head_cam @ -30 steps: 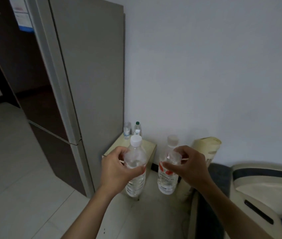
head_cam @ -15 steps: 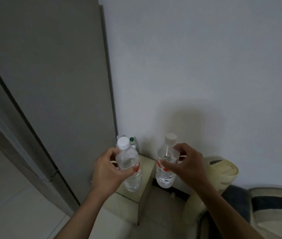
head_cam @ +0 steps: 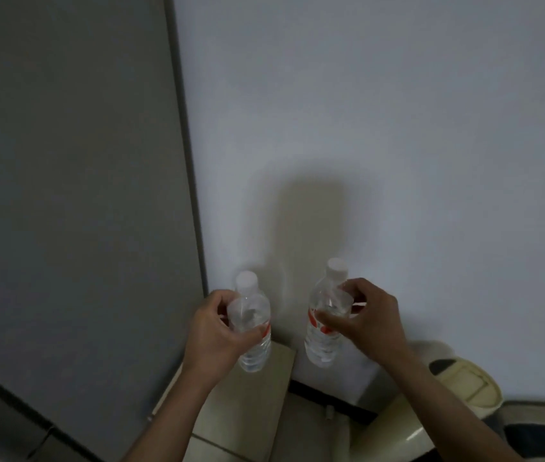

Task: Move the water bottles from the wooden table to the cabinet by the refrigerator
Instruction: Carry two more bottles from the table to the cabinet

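Observation:
My left hand [head_cam: 212, 331] grips a clear water bottle [head_cam: 253, 341] with a white cap and a red label, held upright over the top of the small beige cabinet [head_cam: 264, 388]. My right hand [head_cam: 369, 323] grips a second clear water bottle [head_cam: 322, 335] of the same kind, upright, held to the right of the cabinet's edge and close to the white wall. The cabinet stands in the corner against the grey refrigerator [head_cam: 74, 195]. The bottles seen on the cabinet before are hidden behind my left hand and its bottle.
The refrigerator's grey side fills the left half of the view. A cream cylindrical bin [head_cam: 431, 405] with a lid stands to the right of the cabinet. A dark baseboard [head_cam: 327, 395] runs along the wall. A striped seat edge [head_cam: 544, 431] shows at bottom right.
I have stepped closer to the corner. The cabinet has slid under my hands, and both bottles now hang nearer the wall, the left one over the cabinet top.

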`<state>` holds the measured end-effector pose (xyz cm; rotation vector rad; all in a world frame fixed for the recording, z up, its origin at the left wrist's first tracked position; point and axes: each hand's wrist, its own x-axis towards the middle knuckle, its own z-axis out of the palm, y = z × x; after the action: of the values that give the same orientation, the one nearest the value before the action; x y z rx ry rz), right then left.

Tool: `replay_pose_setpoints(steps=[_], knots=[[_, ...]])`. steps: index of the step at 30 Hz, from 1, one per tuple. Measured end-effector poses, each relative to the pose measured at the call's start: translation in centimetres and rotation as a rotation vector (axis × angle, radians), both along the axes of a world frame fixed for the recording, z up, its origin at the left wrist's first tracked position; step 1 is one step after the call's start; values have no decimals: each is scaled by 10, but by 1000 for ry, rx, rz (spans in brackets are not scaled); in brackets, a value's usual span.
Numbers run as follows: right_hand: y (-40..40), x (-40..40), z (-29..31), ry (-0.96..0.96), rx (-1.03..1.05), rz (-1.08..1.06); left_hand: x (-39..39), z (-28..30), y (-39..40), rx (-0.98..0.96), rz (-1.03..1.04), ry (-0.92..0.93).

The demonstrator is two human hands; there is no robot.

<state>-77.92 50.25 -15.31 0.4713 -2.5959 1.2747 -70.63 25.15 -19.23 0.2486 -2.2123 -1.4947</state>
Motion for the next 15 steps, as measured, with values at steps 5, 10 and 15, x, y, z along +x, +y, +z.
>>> replay_pose_setpoints(steps=[5, 10, 15], knots=[[-24, -46, 13, -3, -2, -46, -58, -12, -24, 6, -41, -18], [-34, -79, 6, -42, -27, -62, -94, -22, -29, 12, -69, -56], [-35, -115, -14, -93, -20, -52, -124, -28, -30, 3, -79, -89]])
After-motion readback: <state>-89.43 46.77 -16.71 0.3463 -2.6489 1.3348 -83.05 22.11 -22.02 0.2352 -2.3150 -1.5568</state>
